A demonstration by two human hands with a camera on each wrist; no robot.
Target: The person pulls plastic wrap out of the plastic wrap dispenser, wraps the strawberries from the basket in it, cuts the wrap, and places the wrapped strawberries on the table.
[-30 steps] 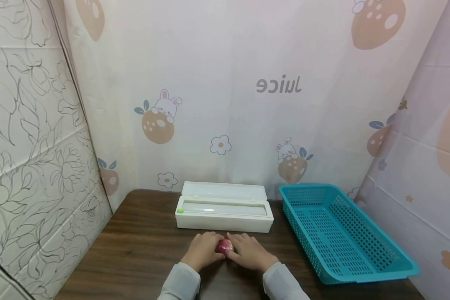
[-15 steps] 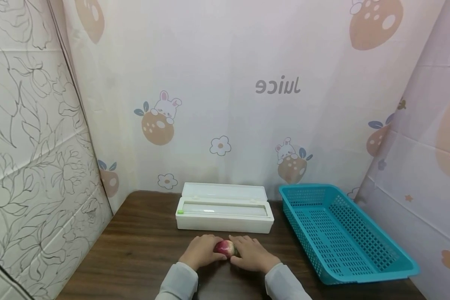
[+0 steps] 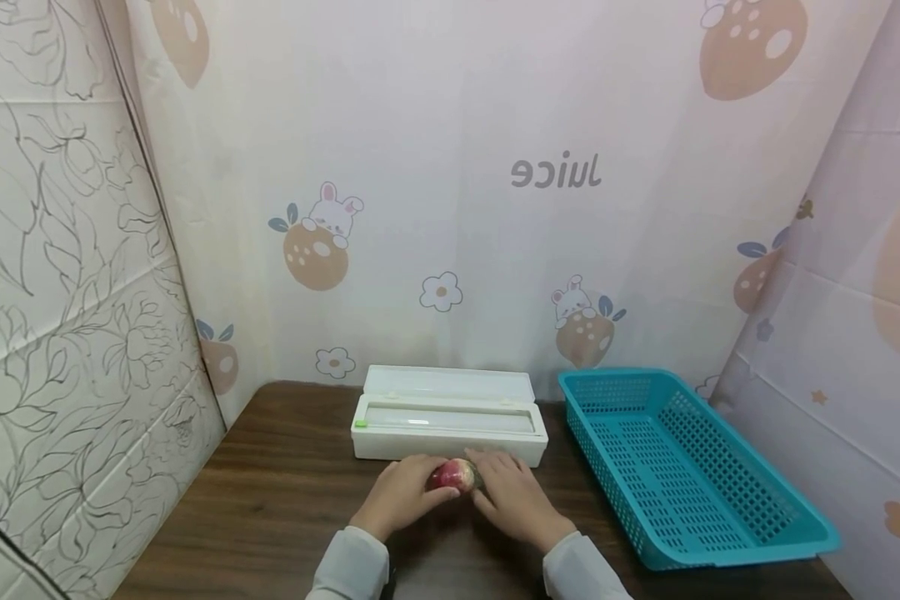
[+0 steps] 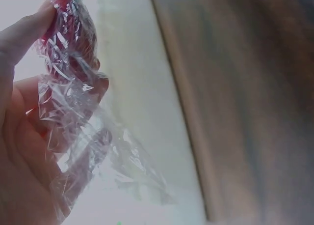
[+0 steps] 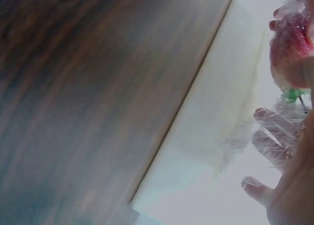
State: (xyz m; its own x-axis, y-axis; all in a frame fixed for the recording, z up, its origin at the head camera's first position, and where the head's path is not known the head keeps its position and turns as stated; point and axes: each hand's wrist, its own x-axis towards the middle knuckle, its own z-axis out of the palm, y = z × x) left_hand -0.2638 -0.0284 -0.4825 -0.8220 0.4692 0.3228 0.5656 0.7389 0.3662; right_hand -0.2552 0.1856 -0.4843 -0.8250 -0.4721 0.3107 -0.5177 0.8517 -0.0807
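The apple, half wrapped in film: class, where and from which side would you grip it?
Probably cup the apple round its middle from both sides, as the left hand and right hand do; it is round, and loose film trails beneath.

Soft, even indoor light; sharp head view, blurred wrist views.

From my head camera, the curtain walls read bright and flat, shadows faint, edges bowed by the wide lens. My wrist views smear the wooden table; the white box washes out, and glare flecks the plastic wrap.
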